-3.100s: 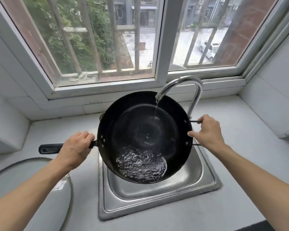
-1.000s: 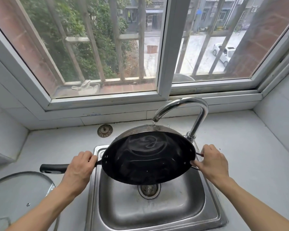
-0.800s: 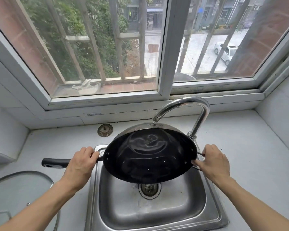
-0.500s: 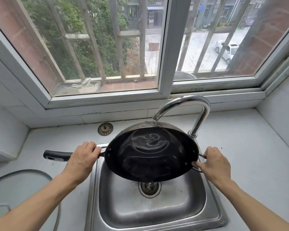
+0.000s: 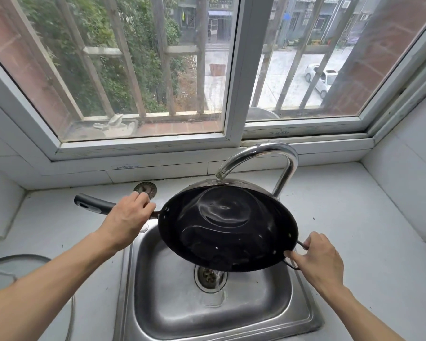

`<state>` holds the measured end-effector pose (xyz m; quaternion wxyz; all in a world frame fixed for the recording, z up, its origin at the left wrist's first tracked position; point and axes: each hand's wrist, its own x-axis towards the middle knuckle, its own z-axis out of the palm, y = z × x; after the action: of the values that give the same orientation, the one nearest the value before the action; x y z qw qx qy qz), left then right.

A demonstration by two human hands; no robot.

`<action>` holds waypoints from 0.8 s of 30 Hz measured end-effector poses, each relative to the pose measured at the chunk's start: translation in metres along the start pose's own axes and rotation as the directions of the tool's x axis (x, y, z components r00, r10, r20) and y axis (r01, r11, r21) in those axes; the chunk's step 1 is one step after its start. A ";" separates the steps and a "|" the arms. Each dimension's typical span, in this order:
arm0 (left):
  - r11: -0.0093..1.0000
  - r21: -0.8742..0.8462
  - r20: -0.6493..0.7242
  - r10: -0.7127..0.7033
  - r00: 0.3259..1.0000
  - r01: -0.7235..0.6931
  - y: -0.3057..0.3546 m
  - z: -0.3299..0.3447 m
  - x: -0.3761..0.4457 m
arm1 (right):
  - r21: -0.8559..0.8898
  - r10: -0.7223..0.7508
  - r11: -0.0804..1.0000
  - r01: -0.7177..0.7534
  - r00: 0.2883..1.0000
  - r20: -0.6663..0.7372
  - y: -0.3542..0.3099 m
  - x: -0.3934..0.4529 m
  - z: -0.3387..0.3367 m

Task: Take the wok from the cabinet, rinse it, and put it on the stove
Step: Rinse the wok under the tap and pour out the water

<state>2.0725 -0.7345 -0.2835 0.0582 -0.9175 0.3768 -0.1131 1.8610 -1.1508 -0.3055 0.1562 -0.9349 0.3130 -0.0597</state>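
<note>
Tilting over the steel sink, black wok glossy and wet, far rim just under the faucet spout, low rim above the drain. Left hand gripping the long handle, right hand pinching the wire loop. White counter either side.

Home kitchen: steel sink, tap, tiled counter, window.
</note>
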 end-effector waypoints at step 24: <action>0.995 -0.088 -0.060 -0.055 0.997 0.049 -0.007 0.012 -0.022 | -0.007 -0.029 1.000 0.029 0.999 -0.035 -0.025 0.004 -0.010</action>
<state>2.0649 -0.7142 -0.2969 0.0035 -0.9247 0.3589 -0.1268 1.8758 -1.1369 -0.2877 0.1467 -0.9387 0.3021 -0.0773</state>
